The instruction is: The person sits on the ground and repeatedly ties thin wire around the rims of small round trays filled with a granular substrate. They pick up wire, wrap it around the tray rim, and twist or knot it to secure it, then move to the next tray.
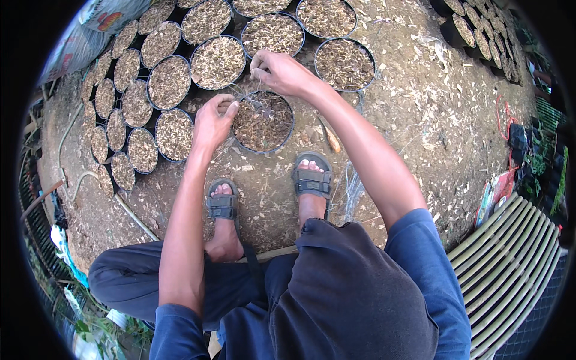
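My left hand [214, 120] is at the left rim of a dark round pot [263, 135] filled with brown soil and chips. Its thumb and fingers are pinched together at thin, pale plastic strands [255, 102]. Across the pot's far rim, my right hand [281, 73] has curled fingers at the other end of these strands. The strands hang loosely over the pot's far half. What lies inside either fist is hidden. Just beyond my right hand stands another pot [272, 33], topped with pale wood shavings.
Many filled pots [168, 82] stand packed at left and ahead, with one pot [344, 64] at right. More pots [483, 36] are at far right. Loose plastic fibres [353, 189] lie beside my sandalled foot [312, 177]. A bamboo slat bench [506, 265] is at lower right.
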### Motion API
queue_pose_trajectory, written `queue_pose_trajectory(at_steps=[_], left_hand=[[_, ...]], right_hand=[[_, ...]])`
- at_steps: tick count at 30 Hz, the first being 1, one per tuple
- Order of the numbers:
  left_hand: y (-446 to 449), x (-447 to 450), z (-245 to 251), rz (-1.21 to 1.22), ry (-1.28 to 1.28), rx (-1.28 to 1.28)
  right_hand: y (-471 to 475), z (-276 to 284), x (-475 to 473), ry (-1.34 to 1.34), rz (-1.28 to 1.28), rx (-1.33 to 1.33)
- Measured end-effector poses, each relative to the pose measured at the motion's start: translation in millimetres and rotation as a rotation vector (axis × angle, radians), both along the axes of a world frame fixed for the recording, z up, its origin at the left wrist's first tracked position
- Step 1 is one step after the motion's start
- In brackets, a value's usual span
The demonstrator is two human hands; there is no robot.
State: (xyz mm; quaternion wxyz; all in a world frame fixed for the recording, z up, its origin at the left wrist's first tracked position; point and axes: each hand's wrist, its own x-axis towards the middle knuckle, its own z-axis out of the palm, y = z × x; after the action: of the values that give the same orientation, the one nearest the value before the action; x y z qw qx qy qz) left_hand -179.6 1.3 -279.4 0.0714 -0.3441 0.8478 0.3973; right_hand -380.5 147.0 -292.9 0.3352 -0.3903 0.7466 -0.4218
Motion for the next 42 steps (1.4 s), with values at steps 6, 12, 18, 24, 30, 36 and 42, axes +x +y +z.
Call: queue_pose_trajectory(at_steps=[6,12,18,24,30,36,42], left_hand=[[-2.4,-31.4,-25.4,-0.159,0.101,-0.071],[-5.0,-43.9,-20.9,-0.056,-0.008,0.079],[-4.2,-42.2,-21.9,-0.12,0.026,0.026],[-8.6,-34.5,-42.5,-0.043,0.075,0.144],[-11.8,-33.5,-44.9,-0.054,0.061,0.236],[-12.6,-32.4,-41.0,0.003,0.068,0.369],[-13.9,-11.5,-20.9,0.17,0.116,0.358]], right_hand=[[-14.2,-3.8,-1.3,0.01,0.073,0.03],[-6.4,2.0,-3.8,-0.064,0.083,0.004],[1.9,-4.0,-3.9,-0.008,0.118,0.092],[19.5,-4.2,3.6,0.08,0.171,0.224],[16.3,-3.3,8.4,0.216,0.202,0.225],[14.6,-7.1,12.0,0.277,0.219,0.204],[22.1,-8.3,12.4,0.3,0.223,0.258]])
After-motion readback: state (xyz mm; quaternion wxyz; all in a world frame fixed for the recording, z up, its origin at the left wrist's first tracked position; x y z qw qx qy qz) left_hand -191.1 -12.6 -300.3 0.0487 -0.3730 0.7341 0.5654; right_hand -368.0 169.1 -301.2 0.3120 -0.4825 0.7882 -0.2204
